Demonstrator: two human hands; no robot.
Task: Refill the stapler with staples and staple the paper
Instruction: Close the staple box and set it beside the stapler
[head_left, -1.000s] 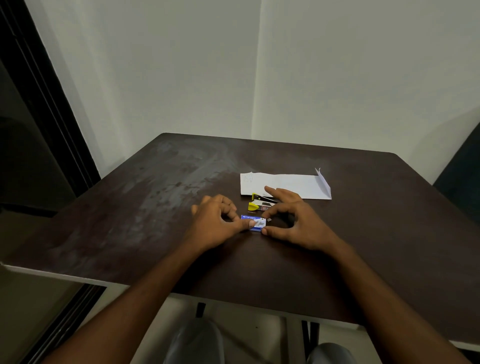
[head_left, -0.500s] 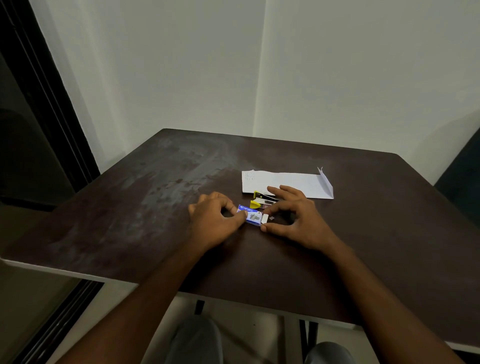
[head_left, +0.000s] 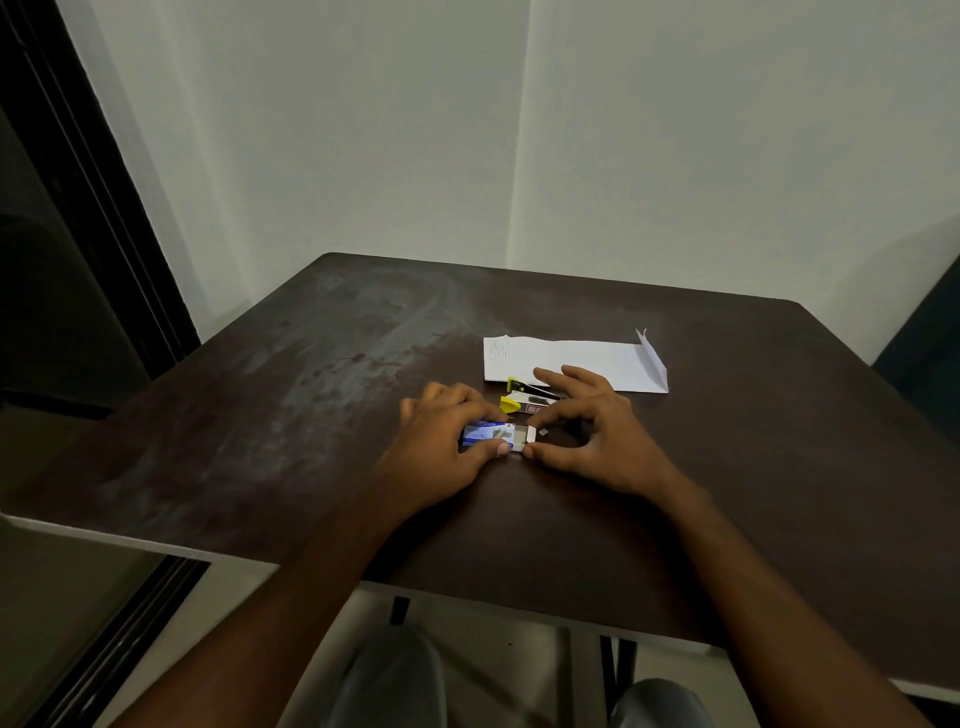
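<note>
Blue-and-white cardboard staple box (head_left: 488, 434) on dark brown table (head_left: 260, 441) pinched in left hand (head_left: 441, 447), white inner tray (head_left: 525, 436) part-out between right hand (head_left: 597, 436) thumb and forefinger, just in front of yellow-black stapler (head_left: 519, 399) and white folded paper (head_left: 571, 358): refill step, next probably picking out a staple strip.

1. Dim indoor scene with soft, even light and a grey-green cast on the pale wall (head_left: 363, 130).
2. The dark worktop (head_left: 779, 415) carries a dull, patchy sheen on its left half.
3. The white paper (head_left: 571, 361) is the brightest spot.
4. Faint soft shadows sit under the left hand (head_left: 441, 452) and right hand (head_left: 608, 441).
5. The wide lens slants the dark frame (head_left: 78, 208) at the left edge; print on the staple box (head_left: 488, 434) is too blurred to read.
</note>
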